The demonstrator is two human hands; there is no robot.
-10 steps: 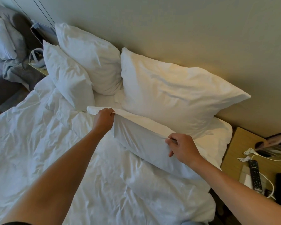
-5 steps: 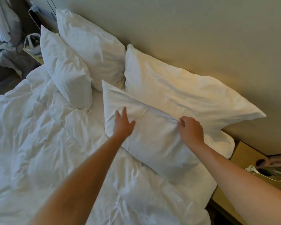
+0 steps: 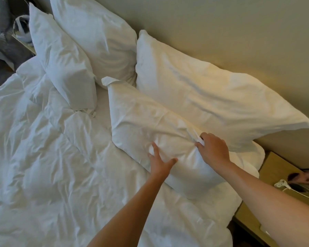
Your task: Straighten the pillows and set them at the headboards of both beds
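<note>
A small white front pillow (image 3: 141, 118) leans against a large white pillow (image 3: 203, 90) that stands at the beige headboard wall (image 3: 221, 24). My left hand (image 3: 160, 162) presses flat on the front pillow's lower face, fingers spread. My right hand (image 3: 213, 148) pinches the front pillow's upper edge seam. To the left, two more white pillows are propped up: a big one (image 3: 96, 36) at the wall and a smaller one (image 3: 61, 68) in front of it.
A crumpled white duvet (image 3: 52, 166) covers the bed. A wooden nightstand (image 3: 275, 168) at the right holds a white cable and plug (image 3: 282, 184). Grey bedding and a bag (image 3: 21, 27) sit at the far left.
The front pillow went from held by its edge to leaning against the large pillow. My left hand let go and slid down its face toward my right hand, which keeps pinching the edge.
</note>
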